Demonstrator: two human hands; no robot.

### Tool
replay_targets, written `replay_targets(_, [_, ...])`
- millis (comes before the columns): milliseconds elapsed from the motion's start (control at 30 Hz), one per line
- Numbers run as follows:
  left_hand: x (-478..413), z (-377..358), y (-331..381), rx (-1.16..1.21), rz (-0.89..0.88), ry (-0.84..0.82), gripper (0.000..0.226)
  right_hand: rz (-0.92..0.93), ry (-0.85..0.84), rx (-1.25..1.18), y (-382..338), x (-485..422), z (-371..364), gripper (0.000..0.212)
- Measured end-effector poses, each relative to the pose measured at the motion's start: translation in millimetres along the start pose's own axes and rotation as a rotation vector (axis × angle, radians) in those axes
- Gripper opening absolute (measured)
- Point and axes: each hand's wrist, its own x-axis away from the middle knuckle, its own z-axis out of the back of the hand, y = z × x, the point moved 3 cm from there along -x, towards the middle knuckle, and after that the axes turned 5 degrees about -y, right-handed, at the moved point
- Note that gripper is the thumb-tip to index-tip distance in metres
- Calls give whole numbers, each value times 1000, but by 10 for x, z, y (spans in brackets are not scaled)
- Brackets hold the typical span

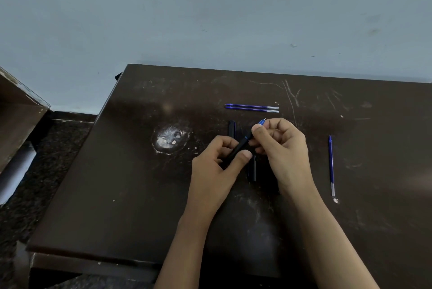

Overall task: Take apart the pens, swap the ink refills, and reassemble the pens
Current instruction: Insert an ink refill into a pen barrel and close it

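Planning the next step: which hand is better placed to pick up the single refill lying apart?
Probably right: the right hand, pinching the blue tip, is nearer the lone refill; the left hand grips the black pen barrel.

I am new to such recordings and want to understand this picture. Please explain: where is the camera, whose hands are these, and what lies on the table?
There is no machine here: a person works with two bare hands. The single picture comes from a camera worn on the head, looking forward and down. The left hand grips the barrel of a black pen, and the right hand pinches its blue tip end. On the dark table two blue refills lie side by side at the far side, a third refill lies alone to the right, and black pen parts lie near the hands.
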Motion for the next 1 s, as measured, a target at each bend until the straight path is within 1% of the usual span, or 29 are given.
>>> replay_targets(100, [14, -39, 14, 82, 42, -42, 32, 12, -1, 2, -3, 2, 0, 8])
replay_targets(133, [14, -47, 23, 76, 42, -44, 35, 12, 1, 3, -3, 4, -2, 9])
replay_targets(167, [6, -51, 16, 47, 25, -33, 32, 10, 3, 5, 0, 2, -3, 10])
replay_targets(233, [-11, -24, 2, -23, -26, 5, 13, 2, 3, 2, 5, -4, -5, 8])
replay_targets(267, [-17, 0, -7, -38, -26, 24, 9, -1, 4, 0, 5, -9, -5, 6])
replay_targets(300, [-14, 17, -10, -29, -16, 36, 9, -3, 6, 0, 8, -13, -1, 5])
replay_targets(367, [-7, 13, -7, 5, 5, 1, 3, -1, 1, -3, 5, -9, 0, 6])
replay_targets(433, [12, -24, 18, 22, 8, -55, 24, 2, -1, -6, 0, 1, -1, 7])
replay_targets(467, [15, -36, 17, 31, 11, -73, 29, 1, 3, -8, 1, 6, 0, 7])
replay_targets(500, [13, -40, 20, 20, 1, -75, 28, -3, 5, -12, 4, 6, 1, 7])
replay_targets(600, [-6, -19, -7, -7, -47, -50, 8, -22, -13, -19, 11, 2, -2, 11])
replay_targets(667, [-1, -9, -7, -9, -58, -68, 12, -17, -42, -11, -6, 10, -14, 12])
replay_targets(733, [7, -29, 22, 13, -70, -114, 9, -21, -69, -16, -19, 20, -27, 12])
replay_targets(800, [22, -68, 44, 77, -41, -141, 32, -39, -80, -41, -24, 24, -23, 11])
replay_targets(833, [23, -80, 44, 120, -11, -151, 40, -46, -82, -49, -22, 22, -17, 11])
replay_targets(867, [18, -85, 34, 149, 13, -159, 42, -53, -86, -55, -21, 19, -10, 10])
replay_targets(1000, [8, -65, 29, 123, -22, -174, 27, -56, -120, -87, -39, 27, -25, 9])
